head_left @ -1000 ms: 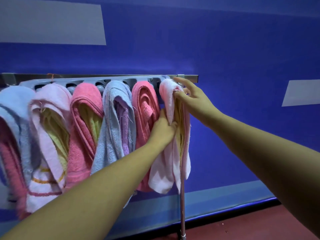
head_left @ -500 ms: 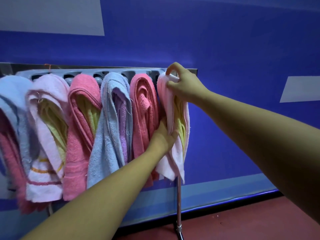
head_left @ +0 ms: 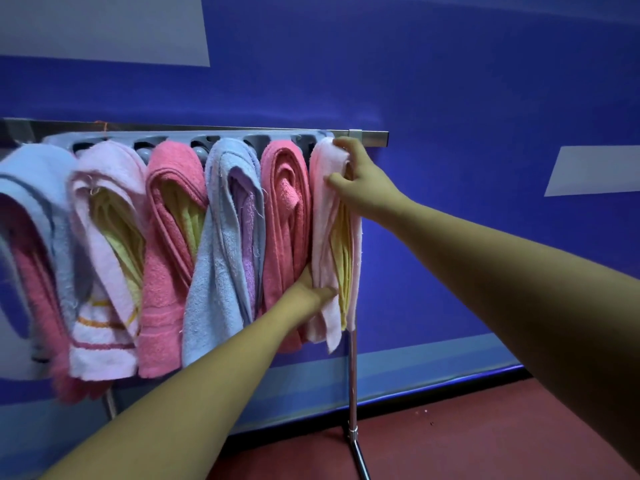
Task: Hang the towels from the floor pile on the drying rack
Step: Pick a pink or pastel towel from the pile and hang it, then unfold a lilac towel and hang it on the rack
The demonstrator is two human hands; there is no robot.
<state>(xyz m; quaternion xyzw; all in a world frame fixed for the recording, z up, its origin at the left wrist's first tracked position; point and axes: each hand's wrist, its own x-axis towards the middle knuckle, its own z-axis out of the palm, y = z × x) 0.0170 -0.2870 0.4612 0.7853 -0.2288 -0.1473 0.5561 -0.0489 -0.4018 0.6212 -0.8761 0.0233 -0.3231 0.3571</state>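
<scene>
Rack [head_left: 370, 138] ran along the wall [head_left: 450, 98], with six towel bundles hung on it side by side, touching.

- Far left: edge towel [head_left: 31, 181], light blue over pink, blurred.
- Next: striped towel [head_left: 104, 327], pale pink with yellow folded inside, stripes near its hem.
- Then pink towel [head_left: 162, 271], also yellow inside.
- Then blue towel [head_left: 221, 271], lilac layer in the fold.
- Fifth towel [head_left: 284, 209], pink, folded in several layers.

Grey slotted strip [head_left: 194, 138] showed above the bundles, just below the rack's bar.

Your left hand [head_left: 308, 292] was low, between fifth towel and end towel [head_left: 323, 220]. Thumb lay on the front of end towel's lower part and the fingers were hidden behind it, so it read as a pinch on that towel.

End towel, pale pink with yellow inside, hung over the bar at the rack's right end, last in the row.

Your right hand [head_left: 356, 181] was at its top. Fingers curled over the fold by the bar, thumb pressed on the front face, gripping it. Both your arms were stretched out.

Pole [head_left: 352, 375] dropped straight down below end towel to a foot on the red floor [head_left: 485, 427]. Right of that, wall with a grey patch [head_left: 595, 171].
</scene>
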